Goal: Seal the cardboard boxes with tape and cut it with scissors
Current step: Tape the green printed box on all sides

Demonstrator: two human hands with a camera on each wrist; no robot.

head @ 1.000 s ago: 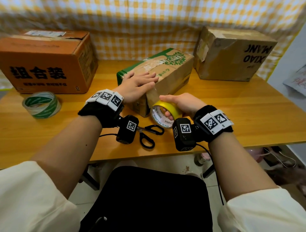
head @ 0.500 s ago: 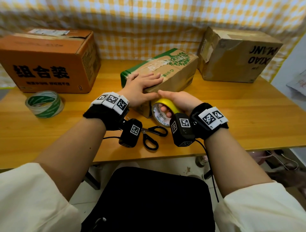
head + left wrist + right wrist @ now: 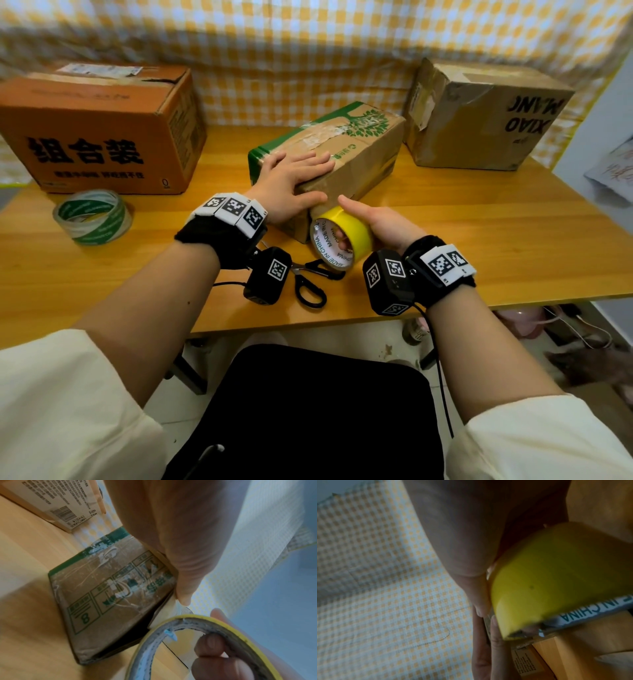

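Note:
A brown box with green tree print (image 3: pixel 356 150) lies in the middle of the table. My left hand (image 3: pixel 291 181) lies flat on its near top corner, fingers straight, thumb (image 3: pixel 184 596) pressing the near edge. My right hand (image 3: pixel 380 224) grips a yellow tape roll (image 3: pixel 346 229), fingers (image 3: pixel 211 650) curled through its core and thumb lifted, right against the box's near end. The yellow tape roll (image 3: pixel 547 577) fills the right wrist view. Black-handled scissors (image 3: pixel 310 284) lie on the table in front of the roll, partly hidden by my left wrist camera.
An orange box (image 3: pixel 99 133) stands at the back left and a brown box (image 3: pixel 486 113) at the back right. A green-and-clear tape roll (image 3: pixel 92 217) lies at the left. The wooden table's (image 3: pixel 479 246) front edge runs close below my wrists.
My right hand has brought the yellow roll up against the box's near end, below my left thumb. My left hand has stayed flat on the box.

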